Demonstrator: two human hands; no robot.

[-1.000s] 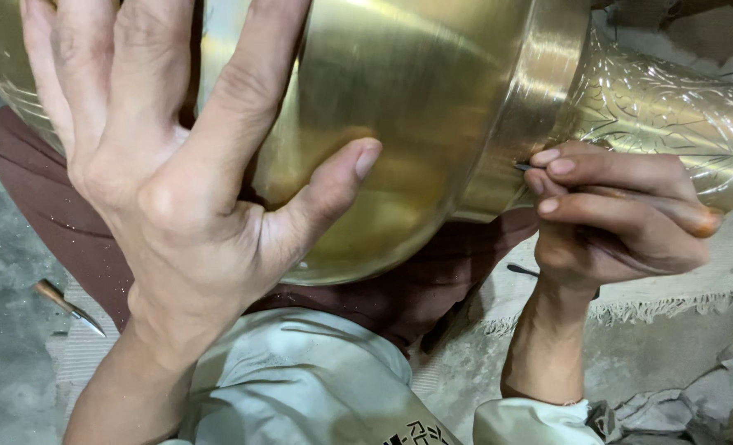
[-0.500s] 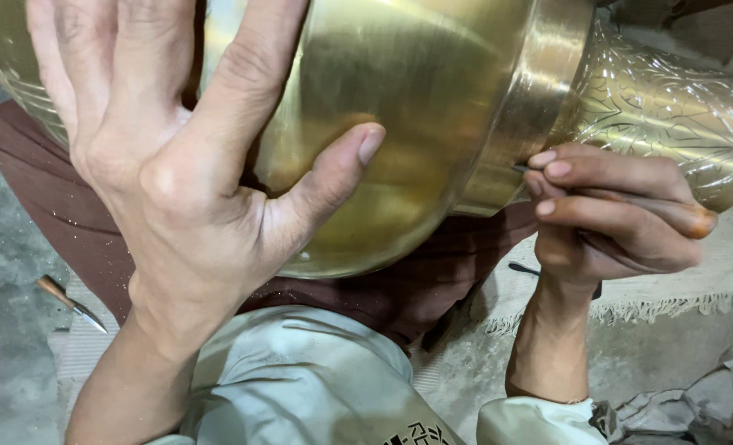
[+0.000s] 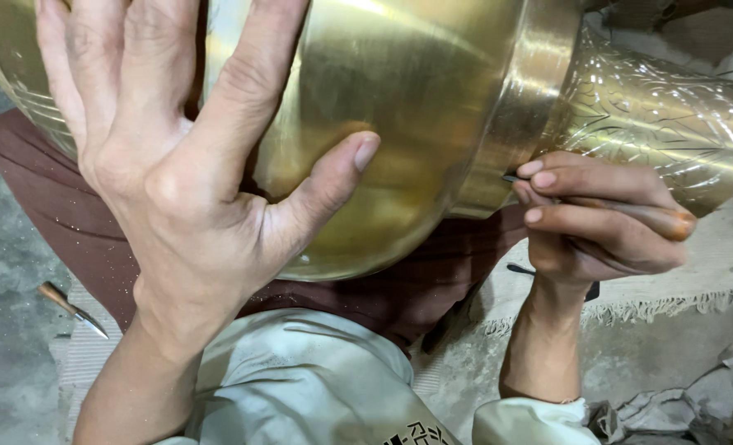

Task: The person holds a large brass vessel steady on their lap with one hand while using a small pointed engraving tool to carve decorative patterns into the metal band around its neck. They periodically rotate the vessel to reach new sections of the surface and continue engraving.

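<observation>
Your left hand [image 3: 185, 181] lies flat and spread on the smooth round belly of the brass vessel [image 3: 399, 124], fingers apart, thumb pressing against the metal; it grips nothing, it only steadies. The vessel rests across your lap, over the dark red cloth [image 3: 45, 206], and fills the far part of the view. Your right hand [image 3: 597, 222] is closed around a thin engraving tool [image 3: 622, 208], with its tip touching the raised band where the belly meets the neck. On the right, the neck already carries a dense cut pattern of leaves and lines, so I judge this part done. The belly under your left hand looks plain, so it seems left to do. A second small tool [image 3: 71, 309] lies on the floor near left.
</observation>
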